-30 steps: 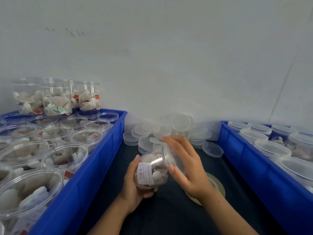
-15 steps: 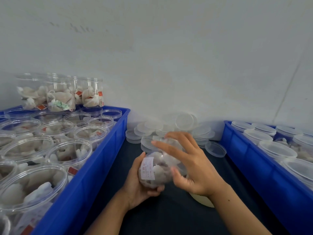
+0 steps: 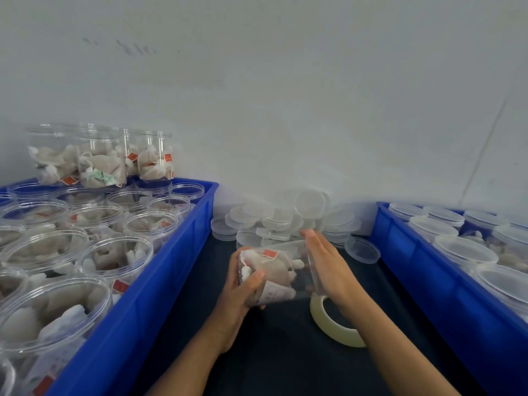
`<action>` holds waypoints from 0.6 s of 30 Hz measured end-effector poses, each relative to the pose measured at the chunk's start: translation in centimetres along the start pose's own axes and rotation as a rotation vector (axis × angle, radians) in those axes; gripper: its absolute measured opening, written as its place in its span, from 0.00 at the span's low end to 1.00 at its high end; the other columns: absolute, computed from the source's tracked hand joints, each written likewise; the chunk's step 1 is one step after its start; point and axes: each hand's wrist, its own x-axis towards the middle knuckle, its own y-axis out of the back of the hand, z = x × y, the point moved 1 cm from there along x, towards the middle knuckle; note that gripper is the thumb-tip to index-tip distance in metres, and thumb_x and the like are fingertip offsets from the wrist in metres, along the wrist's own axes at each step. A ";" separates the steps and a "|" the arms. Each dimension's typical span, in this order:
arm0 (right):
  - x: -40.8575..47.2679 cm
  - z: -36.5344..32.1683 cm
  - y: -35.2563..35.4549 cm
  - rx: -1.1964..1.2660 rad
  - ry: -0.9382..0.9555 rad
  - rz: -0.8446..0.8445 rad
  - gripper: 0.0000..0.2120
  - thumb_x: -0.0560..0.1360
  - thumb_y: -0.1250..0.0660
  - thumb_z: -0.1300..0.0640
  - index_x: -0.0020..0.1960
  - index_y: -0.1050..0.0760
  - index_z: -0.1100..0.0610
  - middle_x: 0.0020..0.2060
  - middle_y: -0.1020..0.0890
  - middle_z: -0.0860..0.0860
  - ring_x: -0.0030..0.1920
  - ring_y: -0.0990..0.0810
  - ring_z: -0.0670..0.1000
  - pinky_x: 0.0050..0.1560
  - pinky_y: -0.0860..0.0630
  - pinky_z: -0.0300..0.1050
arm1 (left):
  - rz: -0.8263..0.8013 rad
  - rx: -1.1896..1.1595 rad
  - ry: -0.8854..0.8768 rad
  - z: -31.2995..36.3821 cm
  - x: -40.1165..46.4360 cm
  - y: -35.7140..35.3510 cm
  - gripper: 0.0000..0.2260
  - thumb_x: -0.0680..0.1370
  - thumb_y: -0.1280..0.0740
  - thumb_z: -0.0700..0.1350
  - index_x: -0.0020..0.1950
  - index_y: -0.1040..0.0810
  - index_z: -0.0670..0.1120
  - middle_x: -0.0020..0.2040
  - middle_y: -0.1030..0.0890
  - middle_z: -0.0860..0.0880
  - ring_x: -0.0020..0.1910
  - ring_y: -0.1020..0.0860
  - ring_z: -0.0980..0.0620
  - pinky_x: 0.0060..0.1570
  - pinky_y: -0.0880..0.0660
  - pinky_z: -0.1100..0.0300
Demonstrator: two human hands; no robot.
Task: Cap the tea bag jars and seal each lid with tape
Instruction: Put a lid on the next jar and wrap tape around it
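Two blue bins: the left bin (image 3: 160, 281) holds open tea bag jars with four more stacked at the back, the right bin (image 3: 445, 298) capped ones. One held jar (image 3: 274, 272) lies on its side between two hands above one tape roll (image 3: 331, 324). Left hand (image 3: 237, 298) grips its base, fingers curled; right hand (image 3: 328, 264), fingers straight, presses flat on the lid (image 3: 310, 270)
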 end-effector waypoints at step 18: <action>-0.9 0.1 0.5 -0.450 0.591 0.090 0.26 0.77 0.53 0.37 0.69 0.34 0.48 0.60 0.28 0.39 0.53 0.24 0.42 0.51 0.25 0.45 | 0.000 -0.029 0.058 -0.1 0.3 0.1 0.27 0.70 0.35 0.66 0.61 0.22 0.49 0.46 0.16 0.42 0.38 0.19 0.48 0.32 0.24 0.60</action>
